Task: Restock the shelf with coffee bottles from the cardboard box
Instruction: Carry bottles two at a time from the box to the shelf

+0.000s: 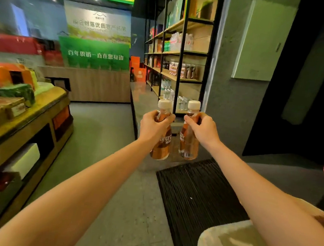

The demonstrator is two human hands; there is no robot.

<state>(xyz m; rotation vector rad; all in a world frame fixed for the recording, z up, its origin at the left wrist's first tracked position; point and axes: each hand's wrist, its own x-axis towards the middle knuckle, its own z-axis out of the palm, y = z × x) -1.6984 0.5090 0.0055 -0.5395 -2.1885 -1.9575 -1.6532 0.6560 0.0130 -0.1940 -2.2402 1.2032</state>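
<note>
My left hand point(153, 126) grips a brown coffee bottle point(162, 146) with a white cap by its neck. My right hand point(202, 130) grips a second coffee bottle point(188, 146) the same way. Both bottles hang upright side by side in front of me, arms stretched out. Behind them stands the black-framed shelf point(178, 79) with wooden boards, stocked with water bottles and a row of brown bottles on the middle board. No cardboard box shows in this view.
A wooden display counter point(27, 124) with boxed goods runs along the left. A black ribbed mat point(196, 193) lies on the grey floor below my right arm. A grey wall and a dark doorway are on the right. A green banner hangs at the back.
</note>
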